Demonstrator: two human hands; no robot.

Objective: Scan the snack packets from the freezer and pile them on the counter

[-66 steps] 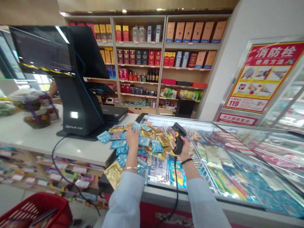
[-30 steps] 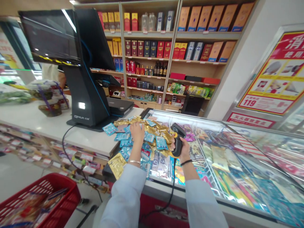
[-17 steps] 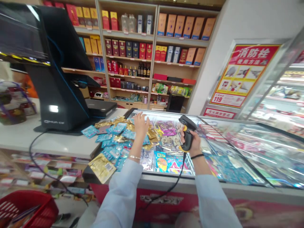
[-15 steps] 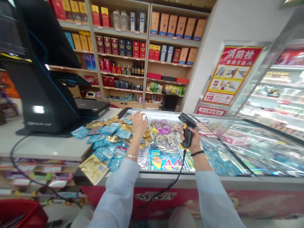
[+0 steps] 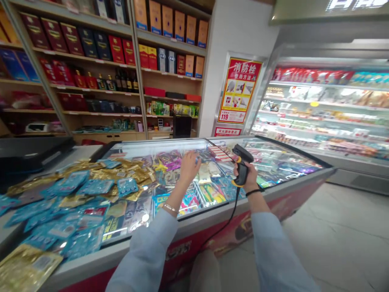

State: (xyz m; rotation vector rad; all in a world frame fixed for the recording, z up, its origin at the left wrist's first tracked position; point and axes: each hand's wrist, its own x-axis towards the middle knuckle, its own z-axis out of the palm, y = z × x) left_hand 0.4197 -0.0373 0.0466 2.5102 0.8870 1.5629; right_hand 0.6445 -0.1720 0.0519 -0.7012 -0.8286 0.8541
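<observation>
Chest freezer with glass lid [image 5: 273,198], the landmark for this entry; red front panel faces you.

Your left hand [image 5: 189,168]: grip open, fingers spread, nothing held, over the middle of the freezer's lid. Contact with the glass cannot be told.

Your right hand [image 5: 247,175]: grip closed around a black-and-yellow handheld barcode scanner [image 5: 241,170], held upright above the freezer's lid, just right of your left hand. Its black cable [image 5: 226,222] drops over the freezer's front edge.

Blue and gold foil sachets [image 5: 91,182]: loose heap at the freezer's left end, spreading onto the adjoining table [image 5: 82,152]. Large gold sachet [image 5: 27,267]: at the freezer's near left corner.

Wooden shelves of boxed liquor [image 5: 91,93]: behind the freezer. Refrigerated display case [image 5: 322,117]: beyond the freezer's right end.
</observation>
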